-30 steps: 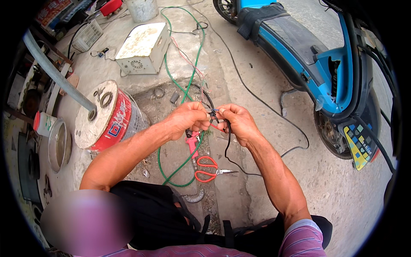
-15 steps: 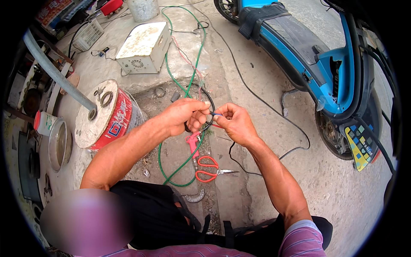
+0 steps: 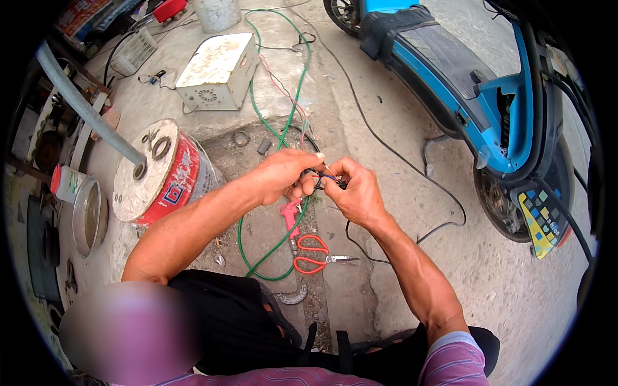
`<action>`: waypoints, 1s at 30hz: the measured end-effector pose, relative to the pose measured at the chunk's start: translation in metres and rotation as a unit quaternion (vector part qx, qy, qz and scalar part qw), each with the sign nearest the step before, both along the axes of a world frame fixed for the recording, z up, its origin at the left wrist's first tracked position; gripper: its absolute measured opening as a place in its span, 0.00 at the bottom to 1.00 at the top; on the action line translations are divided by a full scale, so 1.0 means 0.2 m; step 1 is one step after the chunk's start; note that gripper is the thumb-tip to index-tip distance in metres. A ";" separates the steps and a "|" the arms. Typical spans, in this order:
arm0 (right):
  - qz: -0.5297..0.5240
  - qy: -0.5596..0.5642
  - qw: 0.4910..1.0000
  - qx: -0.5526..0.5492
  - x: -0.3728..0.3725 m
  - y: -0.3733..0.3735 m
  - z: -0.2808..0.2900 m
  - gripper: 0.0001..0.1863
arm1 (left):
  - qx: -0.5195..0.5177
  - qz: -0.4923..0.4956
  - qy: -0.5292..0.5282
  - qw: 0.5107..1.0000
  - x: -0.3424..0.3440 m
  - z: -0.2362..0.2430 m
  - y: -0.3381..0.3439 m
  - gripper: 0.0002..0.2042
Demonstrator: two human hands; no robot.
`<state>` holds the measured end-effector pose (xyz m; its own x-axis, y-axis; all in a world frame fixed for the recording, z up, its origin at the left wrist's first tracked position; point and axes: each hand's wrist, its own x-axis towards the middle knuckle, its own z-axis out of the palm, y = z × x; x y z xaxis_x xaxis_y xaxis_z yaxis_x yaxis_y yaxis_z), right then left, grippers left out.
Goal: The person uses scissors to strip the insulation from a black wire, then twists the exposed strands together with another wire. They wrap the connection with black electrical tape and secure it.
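Between my two hands are thin wires [image 3: 327,174], with blue, red and black strands showing. My left hand [image 3: 286,175] is closed, thumb and fingers pinching the wires from the left. From the right, my right hand [image 3: 355,190] pinches the same bundle, and a black cable end shows beside its fingers. The exact joint between the strands is partly hidden by my fingertips. Below the hands lie a pink-red air blow gun [image 3: 290,217] and scissors with red handles [image 3: 311,254], both on the ground. A green hose [image 3: 241,241] loops around them.
A blue electric scooter [image 3: 467,103] stands at the right. A white metal box [image 3: 215,71] sits at the far left of centre. Nearer left is a red-and-white drum [image 3: 174,180] with a metal pipe [image 3: 90,106] above it. A black cable [image 3: 367,122] runs along the concrete.
My hands have shifted slightly, and the fingers of both have changed position on the wires. More of the coloured strands now shows between them. The surroundings look the same.
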<state>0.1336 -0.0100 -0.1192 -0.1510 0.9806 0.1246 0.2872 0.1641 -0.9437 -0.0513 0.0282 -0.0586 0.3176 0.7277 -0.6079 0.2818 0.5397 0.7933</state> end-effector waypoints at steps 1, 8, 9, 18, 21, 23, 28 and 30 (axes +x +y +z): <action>0.004 -0.018 1.000 -0.003 0.00 -0.01 0.01 0.08 | 0.014 -0.022 0.033 0.999 0.01 0.01 0.00 0.21; 0.015 0.032 0.999 0.023 -0.03 -0.01 -0.02 0.10 | 0.078 -0.140 0.166 0.973 0.01 0.07 0.00 0.37; 0.019 0.014 0.999 0.024 -0.04 -0.02 -0.02 0.11 | 0.089 -0.156 0.173 0.969 0.01 0.08 -0.01 0.38; 0.018 0.167 0.946 -0.276 0.04 0.04 -0.04 0.10 | 0.205 -0.074 0.204 0.954 -0.02 -0.04 0.01 0.23; 0.014 0.220 0.920 -0.325 0.07 0.06 -0.01 0.07 | 0.236 -0.116 0.194 0.945 0.01 -0.04 -0.02 0.17; 0.003 0.230 0.914 -0.334 0.06 0.06 0.02 0.06 | 0.268 -0.140 0.245 0.921 -0.01 -0.09 -0.04 0.16; 0.042 0.283 0.892 -0.351 0.09 0.09 -0.03 0.07 | 0.247 -0.124 0.180 0.944 -0.02 -0.19 -0.05 0.13; 0.051 0.292 0.887 -0.354 0.10 0.09 -0.04 0.07 | 0.091 -0.093 0.093 0.987 0.00 -0.15 -0.04 0.12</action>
